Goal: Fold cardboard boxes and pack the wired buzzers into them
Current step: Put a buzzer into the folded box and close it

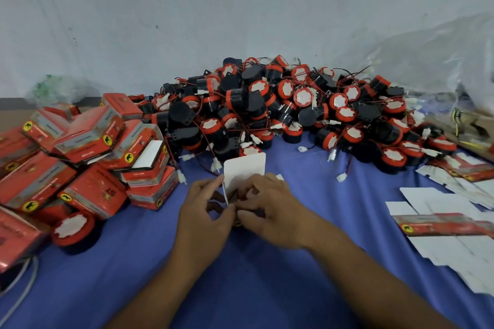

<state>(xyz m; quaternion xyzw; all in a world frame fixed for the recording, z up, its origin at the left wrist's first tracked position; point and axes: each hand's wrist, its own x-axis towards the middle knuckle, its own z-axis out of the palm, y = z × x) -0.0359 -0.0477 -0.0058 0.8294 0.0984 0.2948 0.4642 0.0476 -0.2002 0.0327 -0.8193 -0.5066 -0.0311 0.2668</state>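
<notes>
My left hand (205,211) and my right hand (270,211) meet at the middle of the blue cloth, both gripping a small cardboard box (244,171). Its white lid flap stands upright behind my fingers; the box body is mostly hidden by my hands. A big heap of black and red wired buzzers (288,107) lies just beyond the box, against the wall. Folded red boxes (91,141) are piled at the left. Flat unfolded box blanks (449,224) lie at the right.
One loose buzzer (73,227) lies on its side at the lower left beside the red boxes. Clear plastic bags (433,61) are bunched at the back right. A grey cable (24,283) runs along the left edge. The blue cloth (240,288) covers the table.
</notes>
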